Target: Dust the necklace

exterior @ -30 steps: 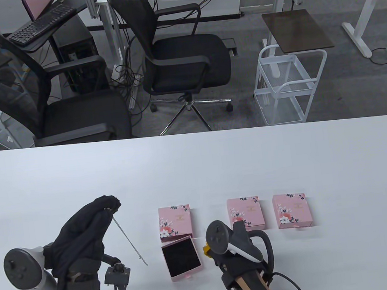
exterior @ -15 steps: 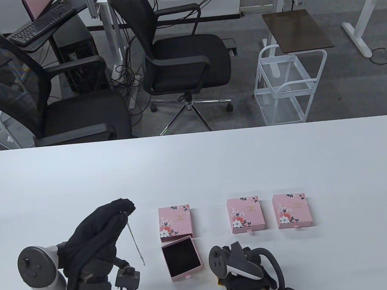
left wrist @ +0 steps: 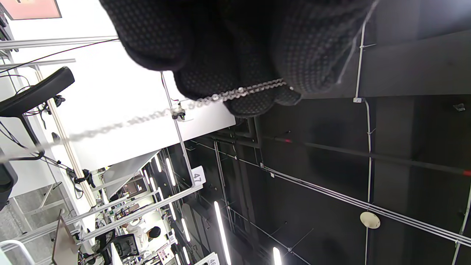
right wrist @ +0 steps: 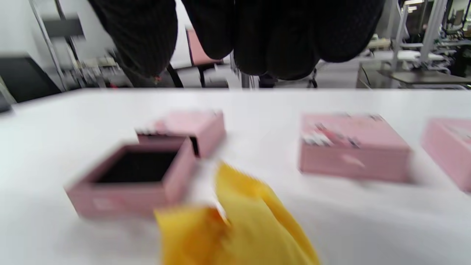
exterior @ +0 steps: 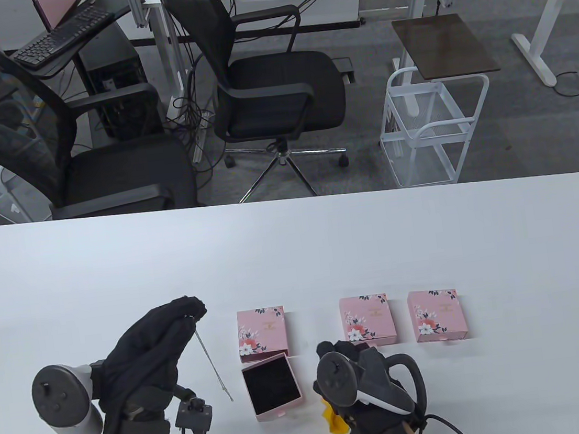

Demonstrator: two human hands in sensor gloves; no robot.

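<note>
Overhead, fingers (exterior: 187, 309) pinching necklace (exterior: 213, 363).

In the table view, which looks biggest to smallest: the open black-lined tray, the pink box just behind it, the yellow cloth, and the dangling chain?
1. Open tray and the pink box behind it: about alike, so I will not rank them.
2. Yellow cloth, though the right hand hides part of it.
3. Necklace chain, long but thread-thin, pinched by the left hand.

Overhead table view, two wrist close-ups
</note>
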